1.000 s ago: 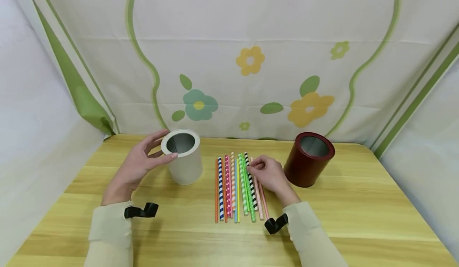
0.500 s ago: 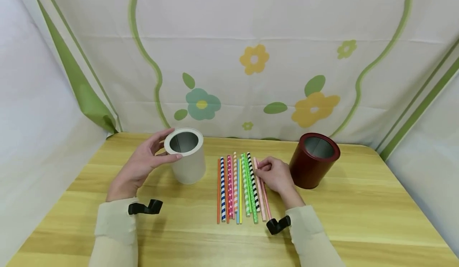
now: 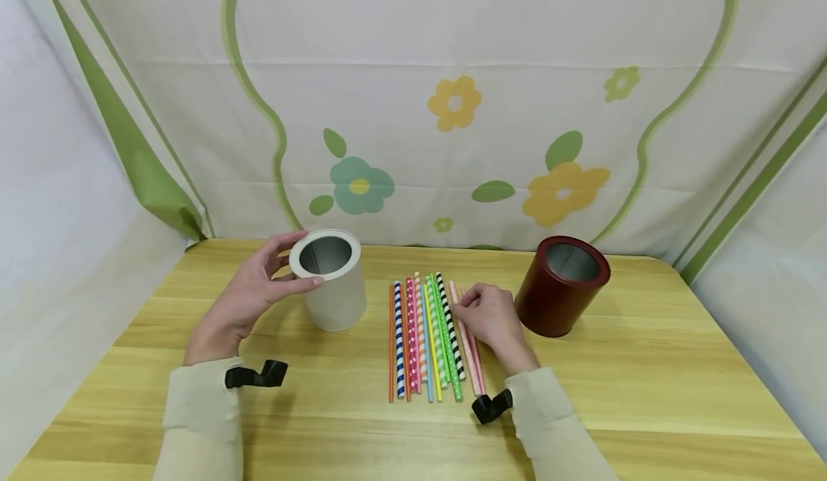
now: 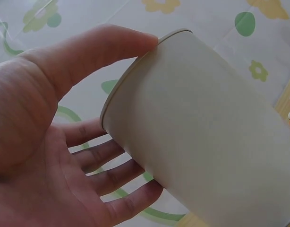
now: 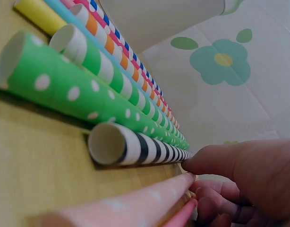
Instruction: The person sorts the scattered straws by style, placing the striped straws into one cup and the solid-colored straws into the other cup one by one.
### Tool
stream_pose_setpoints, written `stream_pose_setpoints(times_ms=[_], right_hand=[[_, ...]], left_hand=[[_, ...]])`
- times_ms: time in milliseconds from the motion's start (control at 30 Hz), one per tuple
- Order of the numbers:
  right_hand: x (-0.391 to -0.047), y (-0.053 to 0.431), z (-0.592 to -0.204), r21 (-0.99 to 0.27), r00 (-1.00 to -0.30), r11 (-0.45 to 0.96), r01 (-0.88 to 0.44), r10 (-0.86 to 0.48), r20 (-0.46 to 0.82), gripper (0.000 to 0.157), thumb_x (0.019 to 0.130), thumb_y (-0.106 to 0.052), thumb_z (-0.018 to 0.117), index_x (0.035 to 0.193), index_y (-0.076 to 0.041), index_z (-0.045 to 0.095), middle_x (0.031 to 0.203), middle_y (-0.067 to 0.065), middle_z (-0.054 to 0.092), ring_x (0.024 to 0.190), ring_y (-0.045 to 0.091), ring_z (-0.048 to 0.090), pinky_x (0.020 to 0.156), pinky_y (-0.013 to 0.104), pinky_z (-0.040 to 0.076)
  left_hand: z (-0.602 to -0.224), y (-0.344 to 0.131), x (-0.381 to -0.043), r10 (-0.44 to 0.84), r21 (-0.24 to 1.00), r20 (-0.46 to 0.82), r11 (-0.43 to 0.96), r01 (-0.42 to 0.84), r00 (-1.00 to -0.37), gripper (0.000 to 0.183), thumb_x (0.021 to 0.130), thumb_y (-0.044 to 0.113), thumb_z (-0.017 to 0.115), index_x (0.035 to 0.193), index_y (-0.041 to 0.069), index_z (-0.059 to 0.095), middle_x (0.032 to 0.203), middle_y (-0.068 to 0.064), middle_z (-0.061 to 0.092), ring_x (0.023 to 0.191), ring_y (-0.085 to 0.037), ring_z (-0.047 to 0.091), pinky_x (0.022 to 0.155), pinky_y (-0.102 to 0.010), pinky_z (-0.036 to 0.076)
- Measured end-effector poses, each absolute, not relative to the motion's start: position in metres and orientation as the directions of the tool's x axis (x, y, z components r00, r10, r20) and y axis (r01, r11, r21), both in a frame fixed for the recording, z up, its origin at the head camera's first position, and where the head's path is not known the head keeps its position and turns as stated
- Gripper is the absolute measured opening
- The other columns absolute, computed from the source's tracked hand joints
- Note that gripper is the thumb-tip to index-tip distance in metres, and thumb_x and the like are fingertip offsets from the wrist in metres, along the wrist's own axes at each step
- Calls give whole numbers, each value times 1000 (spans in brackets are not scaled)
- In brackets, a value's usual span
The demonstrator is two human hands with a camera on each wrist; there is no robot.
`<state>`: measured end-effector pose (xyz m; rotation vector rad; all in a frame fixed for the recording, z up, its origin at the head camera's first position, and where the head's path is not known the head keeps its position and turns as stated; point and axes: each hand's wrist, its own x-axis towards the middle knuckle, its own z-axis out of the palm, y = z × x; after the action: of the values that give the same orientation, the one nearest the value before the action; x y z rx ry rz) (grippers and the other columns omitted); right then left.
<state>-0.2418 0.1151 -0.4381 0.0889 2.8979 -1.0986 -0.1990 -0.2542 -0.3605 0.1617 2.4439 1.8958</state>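
Note:
My left hand [image 3: 248,291] holds a white can [image 3: 336,298] near its top, thumb at the rim and fingers along the far side. In the left wrist view the can [image 4: 201,127] looks tilted because of the camera angle. My right hand [image 3: 494,319] pinches the pale pink paper straw [image 3: 469,352] near its far end. A darker pink straw [image 3: 477,359] lies just right of it, partly under my fingers. Left of my thumb are a black-and-white striped straw [image 5: 135,147] and a green dotted straw [image 5: 64,85].
Several more straws, including a blue-striped one [image 3: 399,337] and a yellow one [image 3: 434,352], lie side by side between the cans. A dark red can [image 3: 555,301] stands upright right of my right hand. A flowered cloth [image 3: 400,122] hangs behind the table [image 3: 349,423].
The pale pink straw's near end has shifted right, away from the black-striped straw and close to the darker pink one. The yellow straw lies more slanted. My left hand stays on the white can.

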Motion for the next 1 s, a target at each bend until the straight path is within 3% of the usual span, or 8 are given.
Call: stream_pose_setpoints(times_ms=[633,1000], right_hand=[[-244,117,-435,-688,-991,713,136,100,-93,26,96,-36,73,98,-10,77,89,6,75,76,20,64,62,27,48],[-240,121,-413,-817,-990,562,129,120,-73,28,97,-36,69,106,-11,76,85,5,74,71,21,68,58,28,49]], left_hand=[[-360,-253,-200,116,961,28,270,58,-993,91,94,18,85,169,18,33,167,-8,40,148,-32,44,98,-18,53],[-361,-254,-200,111,964,16,263,45,-994,90,95,17,85,169,16,33,167,-10,39,147,-36,47,96,-18,55]])
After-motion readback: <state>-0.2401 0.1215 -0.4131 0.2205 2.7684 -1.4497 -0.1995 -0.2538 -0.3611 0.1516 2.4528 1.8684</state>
